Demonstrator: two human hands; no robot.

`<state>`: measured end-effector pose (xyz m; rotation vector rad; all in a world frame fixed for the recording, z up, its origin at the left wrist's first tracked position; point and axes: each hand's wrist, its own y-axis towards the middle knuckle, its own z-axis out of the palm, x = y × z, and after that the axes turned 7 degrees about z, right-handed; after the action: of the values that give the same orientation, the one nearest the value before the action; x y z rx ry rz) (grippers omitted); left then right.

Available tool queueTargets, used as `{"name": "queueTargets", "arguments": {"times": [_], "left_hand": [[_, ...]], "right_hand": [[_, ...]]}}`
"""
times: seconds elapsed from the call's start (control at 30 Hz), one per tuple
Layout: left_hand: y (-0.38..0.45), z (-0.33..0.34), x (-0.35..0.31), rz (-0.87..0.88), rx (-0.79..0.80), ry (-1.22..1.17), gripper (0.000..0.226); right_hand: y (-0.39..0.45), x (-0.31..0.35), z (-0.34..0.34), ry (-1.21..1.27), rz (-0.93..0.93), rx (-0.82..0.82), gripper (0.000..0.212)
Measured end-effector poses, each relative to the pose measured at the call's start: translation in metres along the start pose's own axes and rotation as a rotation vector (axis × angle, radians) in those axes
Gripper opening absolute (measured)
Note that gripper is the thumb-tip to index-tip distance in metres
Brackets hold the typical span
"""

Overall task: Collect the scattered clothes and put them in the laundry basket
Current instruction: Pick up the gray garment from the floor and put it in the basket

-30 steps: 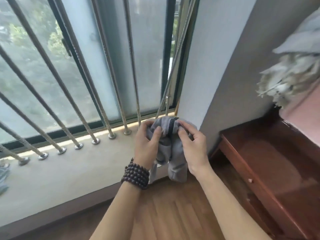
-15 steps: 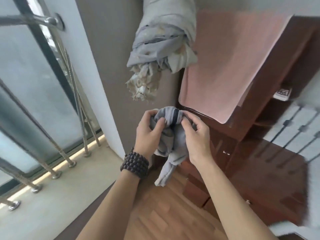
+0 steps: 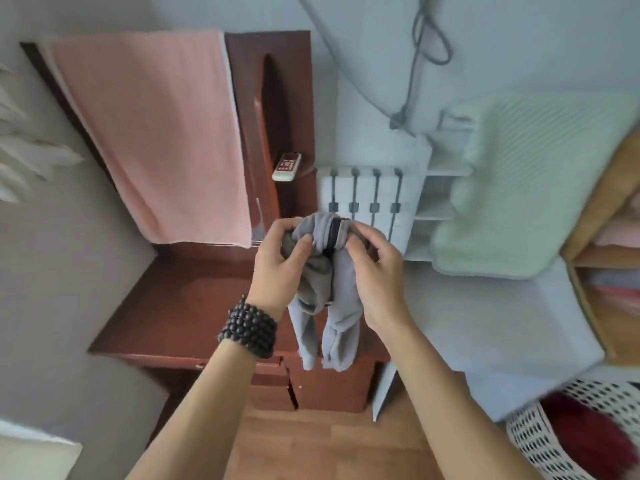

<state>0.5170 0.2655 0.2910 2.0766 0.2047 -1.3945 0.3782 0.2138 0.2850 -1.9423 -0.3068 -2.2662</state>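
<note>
A pair of grey socks (image 3: 337, 306) with a dark band hangs in front of me, bunched at the top. My left hand (image 3: 277, 268), with a dark bead bracelet on the wrist, pinches the left side of the bundle. My right hand (image 3: 377, 275) grips the right side. Both sock toes dangle below my hands. The white perforated laundry basket (image 3: 533, 441) sits at the bottom right on the floor, with a dark red garment (image 3: 585, 427) inside it.
A dark wooden desk (image 3: 180, 306) stands straight ahead, a pink towel (image 3: 156, 133) draped over its back and a remote control (image 3: 286, 166) on a shelf. A white table (image 3: 485, 323) with a green towel (image 3: 526, 188) is on the right. Wooden floor (image 3: 311, 445) lies below.
My view has swung right, from the barred window to the desk and the basket. Both hands have kept hold of the grey socks in the same way.
</note>
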Motion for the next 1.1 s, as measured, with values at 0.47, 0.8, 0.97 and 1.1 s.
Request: {"name": "queueTargets", "arguments": {"times": [0.47, 0.8, 0.97, 1.1], "left_hand": [[-0.013, 0.298, -0.061, 0.167, 0.734, -0.39, 0.018], [-0.078, 0.475, -0.119, 0.185, 1.156, -0.529, 0.023], [-0.112, 0.551, -0.141, 0.149, 1.238, -0.53, 0.02], [-0.137, 0.618, -0.15, 0.149, 1.251, -0.494, 0.019]], "right_hand": [[-0.035, 0.029, -0.268, -0.159, -0.038, -0.729, 0.024], [-0.085, 0.028, -0.423, -0.348, 0.009, -1.221, 0.026], [-0.101, 0.027, -0.502, -0.385, 0.061, -1.267, 0.026], [-0.103, 0.018, -0.576, -0.347, 0.092, -1.244, 0.026]]}}
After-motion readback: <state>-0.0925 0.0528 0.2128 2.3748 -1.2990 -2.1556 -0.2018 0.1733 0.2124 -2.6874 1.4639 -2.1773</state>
